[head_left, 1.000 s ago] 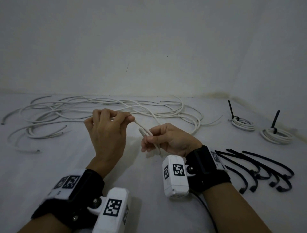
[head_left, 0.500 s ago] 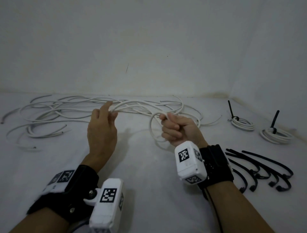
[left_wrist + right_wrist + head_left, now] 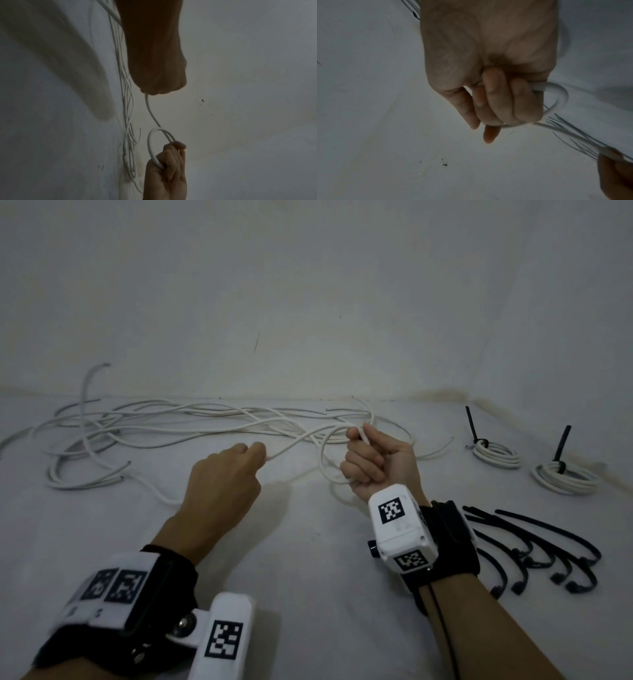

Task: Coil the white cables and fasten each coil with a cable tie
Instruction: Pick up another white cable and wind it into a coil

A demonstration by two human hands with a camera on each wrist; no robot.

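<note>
A tangle of loose white cables (image 3: 178, 433) lies across the back of the white surface. My right hand (image 3: 373, 460) is curled round a small loop of one white cable (image 3: 325, 460), palm turned up; the same loop (image 3: 154, 143) shows in the left wrist view and the loop (image 3: 559, 97) beside the curled fingers in the right wrist view. My left hand (image 3: 233, 474) grips the same cable a short way to the left, where the strand (image 3: 291, 448) runs taut between the two hands. Several black cable ties (image 3: 534, 549) lie at the right.
Two finished white coils, each with a black tie standing up, lie at the back right: one coil (image 3: 496, 457) and a second coil (image 3: 565, 479). A wall rises behind the cables and meets a side wall at the right corner.
My right hand has kept its loop and moved slightly right and back. My left hand has closed on the cable and drawn nearer. A cable end at the far left has swung up off the surface.
</note>
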